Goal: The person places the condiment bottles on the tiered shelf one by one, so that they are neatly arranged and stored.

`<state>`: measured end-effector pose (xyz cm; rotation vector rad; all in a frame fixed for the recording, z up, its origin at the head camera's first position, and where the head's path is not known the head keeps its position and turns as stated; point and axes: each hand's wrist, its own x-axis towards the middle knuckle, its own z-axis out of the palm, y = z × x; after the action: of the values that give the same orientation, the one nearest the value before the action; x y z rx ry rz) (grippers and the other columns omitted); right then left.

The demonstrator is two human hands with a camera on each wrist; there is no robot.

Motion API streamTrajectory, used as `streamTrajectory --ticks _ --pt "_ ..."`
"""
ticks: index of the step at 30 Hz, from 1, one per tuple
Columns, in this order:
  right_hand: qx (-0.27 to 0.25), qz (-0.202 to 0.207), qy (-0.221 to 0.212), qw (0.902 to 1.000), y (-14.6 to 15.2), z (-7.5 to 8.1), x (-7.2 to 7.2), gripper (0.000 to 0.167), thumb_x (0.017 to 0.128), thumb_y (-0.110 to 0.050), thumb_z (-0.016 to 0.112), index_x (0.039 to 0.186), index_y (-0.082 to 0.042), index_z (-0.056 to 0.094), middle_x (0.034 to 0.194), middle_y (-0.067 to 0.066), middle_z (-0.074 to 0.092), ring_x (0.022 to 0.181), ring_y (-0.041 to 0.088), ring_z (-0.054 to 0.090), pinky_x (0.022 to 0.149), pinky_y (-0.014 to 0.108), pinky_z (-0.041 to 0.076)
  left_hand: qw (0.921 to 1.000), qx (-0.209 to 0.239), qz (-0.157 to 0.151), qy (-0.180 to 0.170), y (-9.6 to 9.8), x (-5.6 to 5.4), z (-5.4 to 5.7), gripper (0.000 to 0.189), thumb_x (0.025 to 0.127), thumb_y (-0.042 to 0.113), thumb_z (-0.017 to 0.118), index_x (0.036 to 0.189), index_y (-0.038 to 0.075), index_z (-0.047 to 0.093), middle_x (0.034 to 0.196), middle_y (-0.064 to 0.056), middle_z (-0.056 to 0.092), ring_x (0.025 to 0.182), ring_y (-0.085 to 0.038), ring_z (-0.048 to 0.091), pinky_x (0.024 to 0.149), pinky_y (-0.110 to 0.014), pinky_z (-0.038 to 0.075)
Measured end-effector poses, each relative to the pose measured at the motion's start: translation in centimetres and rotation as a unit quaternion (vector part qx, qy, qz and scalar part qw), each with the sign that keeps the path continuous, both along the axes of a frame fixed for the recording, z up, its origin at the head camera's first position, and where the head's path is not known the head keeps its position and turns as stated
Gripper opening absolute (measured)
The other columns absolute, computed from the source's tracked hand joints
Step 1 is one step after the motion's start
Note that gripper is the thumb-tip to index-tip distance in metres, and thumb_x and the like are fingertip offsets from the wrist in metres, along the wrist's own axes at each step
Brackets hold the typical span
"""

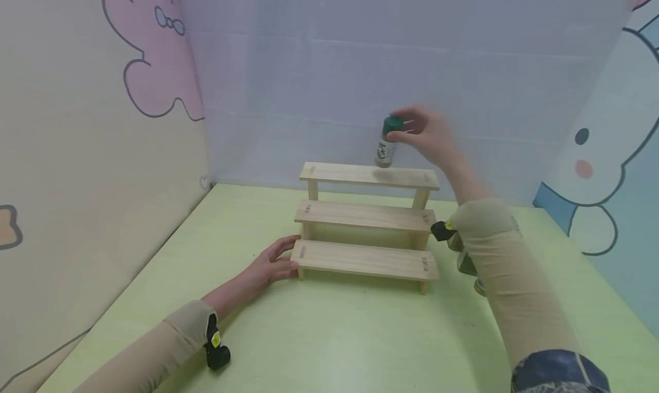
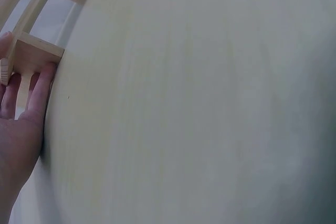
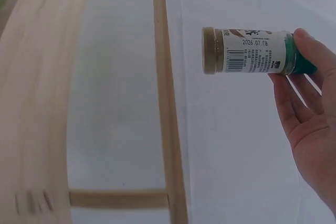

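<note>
Just above the top step of a three-step wooden display rack, my right hand holds a small spice bottle by its green cap. The bottle is clear, with a white printed label and brownish contents. It hangs nearly upright, its base close over the top board. My left hand grips the left end of the lowest step, its fingers reaching under and around the wood in the left wrist view.
Several small jars stand to the right of the rack, partly hidden behind my right forearm. The rack stands on a pale green tabletop. A whitish cloth backdrop hangs behind it, with cartoon-printed panels on both sides.
</note>
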<state>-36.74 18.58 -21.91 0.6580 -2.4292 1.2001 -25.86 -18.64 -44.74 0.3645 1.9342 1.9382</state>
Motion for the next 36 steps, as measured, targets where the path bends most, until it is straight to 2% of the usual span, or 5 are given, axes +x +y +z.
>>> streamTrajectory --ticks 6,11,17,23,36 --pt "-0.056 0.035 -0.034 0.9972 -3.4 -1.2 -1.0 0.053 0.088 -0.032 0.075 0.137 -0.019 0.059 0.129 0.01 0.066 0.114 0.026 0.066 0.102 0.044 0.051 1.0 -0.004 -0.001 -0.002 -0.2 0.0 -0.1 0.069 0.095 0.01 0.062 0.155 0.021 0.028 0.161 -0.01 0.025 0.129 -0.022 0.054 0.1 -0.033 0.054" --pt "-0.106 0.065 -0.022 0.992 -5.8 -2.3 -1.8 0.052 0.088 -0.028 0.075 0.137 -0.019 0.06 0.129 0.01 0.067 0.114 0.027 0.066 0.102 0.041 0.052 1.0 -0.001 -0.003 -0.003 -0.3 0.0 -0.2 0.07 0.095 0.01 0.062 0.155 0.022 0.028 0.161 -0.008 0.025 0.128 -0.021 0.054 0.099 -0.033 0.054" --pt "-0.16 0.092 -0.016 0.9826 -7.9 -4.0 -2.4 0.05 0.088 -0.023 0.075 0.133 -0.009 0.06 0.126 0.01 0.068 0.115 0.025 0.066 0.101 0.039 0.053 1.0 0.0 0.001 -0.008 -0.2 0.0 -0.2 0.069 0.095 0.01 0.062 0.154 0.023 0.028 0.161 -0.008 0.026 0.126 -0.019 0.056 0.099 -0.032 0.054" --pt "-0.177 0.101 -0.033 0.9784 -8.9 -5.0 -2.6 0.047 0.09 -0.018 0.073 0.134 -0.007 0.059 0.13 0.013 0.067 0.117 0.026 0.065 0.102 0.039 0.053 1.0 -0.002 -0.001 -0.008 -0.2 0.0 -0.1 0.069 0.096 0.01 0.061 0.154 0.022 0.028 0.161 -0.008 0.026 0.125 -0.018 0.057 0.099 -0.033 0.054" --pt "-0.182 0.111 -0.011 0.9768 -9.8 -4.2 0.1 0.044 0.092 -0.007 0.067 0.135 0.001 0.056 0.131 0.021 0.064 0.117 0.025 0.065 0.1 0.034 0.054 0.9999 0.001 -0.009 -0.006 -0.3 0.0 -0.2 0.069 0.096 0.01 0.06 0.155 0.022 0.026 0.161 -0.008 0.024 0.127 -0.02 0.054 0.099 -0.032 0.054"
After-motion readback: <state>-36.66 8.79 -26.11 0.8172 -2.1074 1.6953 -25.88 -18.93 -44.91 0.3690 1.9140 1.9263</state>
